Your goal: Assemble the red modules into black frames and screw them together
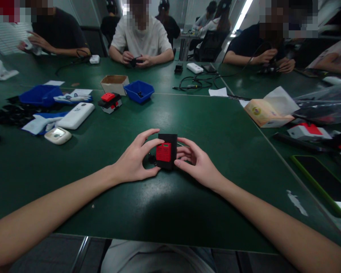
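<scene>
In the middle of the table stands a black block (168, 138) with a red plug-in module (163, 152) on the side facing me. The module has a small green window and fine print too small to read. My left hand (133, 157) curves around the left side, fingertips at the red module and thumb by the lower edge. On the right edge, my right hand (200, 163) grips the block between thumb and fingers. Some small black pieces (151, 158) show between my left hand and the block. The block's far side is hidden.
Left of centre are a similar red-and-black device (110, 102), a blue bin (139, 91), a cardboard box (115, 84) and a white power bank (76, 115). A tissue box (268, 112) and a green-edged phone (321, 185) lie right. Several people sit opposite.
</scene>
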`<state>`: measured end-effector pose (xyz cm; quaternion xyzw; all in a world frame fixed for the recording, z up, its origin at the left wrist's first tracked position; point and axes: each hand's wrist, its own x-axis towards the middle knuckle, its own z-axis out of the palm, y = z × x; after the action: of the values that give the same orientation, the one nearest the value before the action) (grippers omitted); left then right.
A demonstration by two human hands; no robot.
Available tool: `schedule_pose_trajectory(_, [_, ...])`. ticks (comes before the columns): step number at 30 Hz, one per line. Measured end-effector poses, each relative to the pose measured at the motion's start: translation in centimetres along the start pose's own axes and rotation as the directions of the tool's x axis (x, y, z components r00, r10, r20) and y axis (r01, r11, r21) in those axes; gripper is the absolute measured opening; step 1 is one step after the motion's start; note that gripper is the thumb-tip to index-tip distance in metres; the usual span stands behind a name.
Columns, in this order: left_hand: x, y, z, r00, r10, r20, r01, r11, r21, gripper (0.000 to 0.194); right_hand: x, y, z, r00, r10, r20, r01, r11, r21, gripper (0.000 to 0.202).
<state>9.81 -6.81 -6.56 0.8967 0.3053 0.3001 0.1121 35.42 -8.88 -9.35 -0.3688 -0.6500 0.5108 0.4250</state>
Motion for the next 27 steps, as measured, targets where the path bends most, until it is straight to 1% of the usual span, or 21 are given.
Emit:
schedule_pose_trajectory(3, [0.1, -0.1, 0.0, 0.999, -0.034, -0.011, 0.034, 0.999, -0.011, 0.072, 0.2, 0.6, -0.1, 0.996, 0.048, -0.076, -0.041, 0.996, 0.082, 0.061])
schedule_pose_trajectory(5, [0.1, -0.2, 0.1, 0.998, -0.054, -0.012, 0.054, 0.998, -0.024, 0.068, 0.3, 0.8, -0.3, 0.991, 0.086, -0.099, -0.072, 0.988, 0.137, 0.057])
schedule_pose_trajectory(9, [0.2, -0.3, 0.1, 0.998, -0.066, -0.007, 0.065, 0.996, -0.060, 0.065, 0.5, 1.0, -0.6, 0.986, 0.149, -0.073, -0.134, 0.974, 0.183, 0.056])
schedule_pose_trajectory(12, [0.2, -0.3, 0.2, 0.997, -0.077, -0.001, 0.076, 0.994, -0.077, 0.067, 0.4, 0.7, -0.4, 0.988, 0.146, -0.053, -0.136, 0.979, 0.153, 0.058])
schedule_pose_trajectory(15, [0.1, -0.4, 0.3, 0.995, -0.103, -0.012, 0.101, 0.992, -0.076, 0.067, 0.1, 0.2, 0.1, 0.998, 0.061, -0.022, -0.058, 0.994, 0.088, 0.060])
schedule_pose_trajectory(17, [0.0, -0.5, 0.4, 0.990, -0.129, -0.054, 0.123, 0.988, -0.099, 0.069, -0.3, -0.1, 0.5, 0.999, -0.034, 0.009, 0.034, 0.999, 0.035, 0.062])
schedule_pose_trajectory(19, [-0.1, -0.7, 0.5, 0.982, -0.163, -0.096, 0.148, 0.978, -0.148, 0.074, -0.6, -0.5, 0.8, 0.990, -0.133, 0.044, 0.135, 0.990, -0.049, 0.066])
schedule_pose_trajectory(21, [-0.2, -0.8, 0.6, 0.974, -0.190, -0.127, 0.162, 0.966, -0.201, 0.079, -0.9, -0.8, 1.1, 0.974, -0.212, 0.082, 0.223, 0.960, -0.172, 0.072])
schedule_pose_trajectory(24, [-0.3, -1.0, 0.8, 0.969, -0.203, -0.142, 0.163, 0.955, -0.249, 0.083, -1.0, -1.3, 1.3, 0.947, -0.293, 0.134, 0.322, 0.879, -0.351, 0.082])
schedule_pose_trajectory(27, [-0.6, -1.0, 1.0, 0.969, -0.208, -0.133, 0.168, 0.949, -0.265, 0.087, -0.9, -1.6, 1.4, 0.927, -0.333, 0.176, 0.376, 0.813, -0.444, 0.086])
